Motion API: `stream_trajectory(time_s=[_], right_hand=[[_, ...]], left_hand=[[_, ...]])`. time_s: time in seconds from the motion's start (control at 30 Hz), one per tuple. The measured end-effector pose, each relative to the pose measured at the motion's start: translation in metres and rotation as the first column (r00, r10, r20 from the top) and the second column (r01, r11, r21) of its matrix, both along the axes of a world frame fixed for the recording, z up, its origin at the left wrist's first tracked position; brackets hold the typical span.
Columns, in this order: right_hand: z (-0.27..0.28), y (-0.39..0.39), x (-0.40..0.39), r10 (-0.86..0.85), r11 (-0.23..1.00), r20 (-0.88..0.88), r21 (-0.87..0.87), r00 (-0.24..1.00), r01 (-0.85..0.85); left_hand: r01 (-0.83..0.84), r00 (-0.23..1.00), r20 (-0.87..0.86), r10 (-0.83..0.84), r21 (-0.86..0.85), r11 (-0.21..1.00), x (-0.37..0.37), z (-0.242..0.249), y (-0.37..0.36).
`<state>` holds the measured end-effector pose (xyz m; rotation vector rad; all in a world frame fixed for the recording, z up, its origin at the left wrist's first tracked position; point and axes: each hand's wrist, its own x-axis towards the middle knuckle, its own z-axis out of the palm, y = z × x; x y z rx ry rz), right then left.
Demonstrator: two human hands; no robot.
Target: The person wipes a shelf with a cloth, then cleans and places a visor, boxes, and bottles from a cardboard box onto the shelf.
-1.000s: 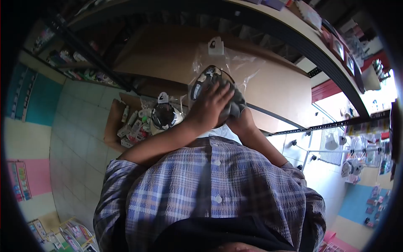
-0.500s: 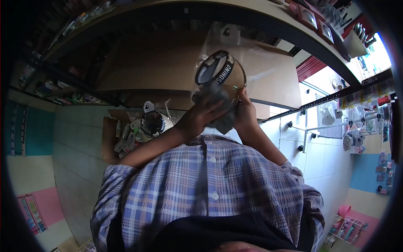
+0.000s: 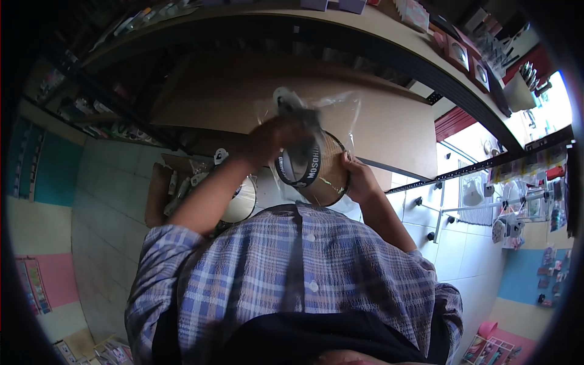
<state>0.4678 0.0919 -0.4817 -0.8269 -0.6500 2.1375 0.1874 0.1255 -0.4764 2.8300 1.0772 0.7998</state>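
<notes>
A tan woven piece, like a visor or cap [image 3: 331, 164] with a dark lettered band, sits tilted in a clear plastic bag [image 3: 347, 115] with a white hang tab at its top. My right hand [image 3: 362, 176] pinches its right edge, thumb on the front. My left hand [image 3: 274, 140], smeared by motion, is over the upper left of the bag. It is closed on a dark grey cloth [image 3: 309, 120], which lies across the bag's upper part and hides some of the band.
Below left, a similar packed piece [image 3: 243, 201] stands by a cardboard box [image 3: 159, 191] of small packets. Ahead is a shelf with a brown board [image 3: 389, 134]; its upper level [image 3: 365, 27] carries goods. A white rack [image 3: 474, 204] with hanging items stands right.
My left hand and the cloth have moved up from the lower part of the bag to its top left. The bagged piece has come lower and nearer my chest.
</notes>
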Motion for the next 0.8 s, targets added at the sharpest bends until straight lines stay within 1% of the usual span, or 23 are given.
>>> stream_trajectory(time_s=[0.03,0.07,0.1,0.13,0.17,0.2,0.23,0.27,0.3,0.33,0.37,0.4,0.43,0.5,0.53,0.57,0.6,0.63,0.67,0.7,0.73,0.77,0.8], right_hand=[[-0.008,0.006,0.006,0.029,0.997,0.101,-0.072,0.994,-0.022],[-0.011,0.010,0.005,0.029,0.998,0.101,-0.059,0.994,-0.023],[-0.013,0.011,0.004,-0.030,0.996,0.124,-0.083,0.992,0.041],[-0.015,0.012,0.003,-0.090,0.988,0.147,-0.111,0.985,0.107],[-0.016,0.012,0.003,-0.113,0.983,0.193,-0.121,0.975,0.138],[-0.019,0.011,0.004,-0.119,0.982,0.195,-0.125,0.974,0.145],[-0.022,0.010,0.005,-0.092,0.991,0.149,-0.081,0.985,0.105],[-0.025,0.008,0.005,-0.060,0.997,0.105,-0.037,0.993,0.064],[-0.013,0.003,0.002,-0.034,0.998,0.066,-0.046,0.997,0.037],[-0.015,0.003,0.004,-0.033,0.998,0.069,-0.048,0.997,0.036],[-0.019,0.002,0.008,-0.039,0.997,0.132,-0.062,0.990,0.047],[-0.021,0.003,0.009,-0.048,0.995,0.193,-0.075,0.980,0.063],[-0.023,0.004,0.010,-0.056,0.995,0.191,-0.074,0.980,0.072],[-0.028,-0.002,0.009,-0.042,0.999,0.357,0.024,0.933,0.036],[-0.033,-0.004,0.011,-0.038,0.999,0.364,0.011,0.931,0.036],[-0.042,0.000,0.014,0.014,0.997,0.381,0.068,0.924,-0.043],[-0.058,0.003,0.018,0.062,0.984,0.402,0.127,0.914,-0.123],[-0.203,0.018,0.039,-0.151,0.941,-0.104,0.290,0.983,0.175],[-0.190,0.020,0.038,-0.156,0.938,-0.101,0.297,0.983,0.180],[-0.153,0.015,0.030,-0.214,0.796,0.127,0.597,0.969,0.098],[-0.102,0.004,0.021,-0.328,0.592,0.320,0.803,0.889,-0.071],[-0.022,-0.009,0.012,-0.063,0.919,0.539,0.359,0.840,-0.161],[-0.028,-0.011,0.007,-0.063,0.923,0.540,0.351,0.839,-0.157]], left_hand=[[-0.009,1.000,0.004,0.009,0.008,1.000,-0.010,-0.016,0.010],[-0.314,0.882,0.329,0.337,-0.123,0.942,-0.022,-0.028,0.021],[-0.510,0.571,0.556,0.604,-0.337,0.791,-0.026,-0.030,0.032],[-0.503,0.578,0.559,0.595,-0.330,0.799,-0.015,-0.010,0.029],[-0.480,0.551,0.643,0.532,-0.277,0.832,0.002,0.007,0.019],[-0.462,0.516,0.719,0.466,-0.225,0.858,0.022,0.023,0.006],[-0.288,0.714,0.654,0.248,-0.048,0.956,0.040,0.029,-0.004],[0.026,0.936,0.350,-0.036,0.033,0.999,0.046,0.038,-0.011],[0.079,0.966,0.245,-0.082,0.023,0.997,0.050,0.026,-0.006],[0.133,0.982,0.134,-0.134,0.013,0.991,0.053,0.019,0.003],[0.136,0.982,0.134,-0.136,0.013,0.991,0.050,0.014,0.008],[-0.086,0.926,0.361,0.114,-0.091,0.992,0.048,0.017,0.013],[-0.270,0.763,0.535,0.361,-0.244,0.931,0.048,0.019,0.016],[-0.267,0.765,0.529,0.367,-0.258,0.928,0.071,0.029,0.010],[-0.273,0.762,0.526,0.378,-0.269,0.924,0.089,0.032,0.002],[-0.276,0.853,0.315,0.416,-0.406,0.872,0.107,0.023,-0.009],[0.052,0.938,0.328,0.116,-0.462,0.885,0.113,0.020,-0.018],[0.271,0.927,0.364,-0.095,-0.473,0.838,0.118,0.029,-0.029],[0.476,0.866,0.398,-0.303,-0.470,0.743,0.122,0.040,-0.034],[0.485,0.862,0.399,-0.313,-0.467,0.739,0.123,0.039,-0.031],[0.355,0.852,0.505,-0.138,-0.364,0.861,0.123,0.035,-0.030],[0.184,0.789,0.613,0.027,-0.279,0.942,0.121,0.030,-0.029],[-0.020,0.699,0.688,0.195,-0.254,0.967,0.118,0.026,-0.018]])
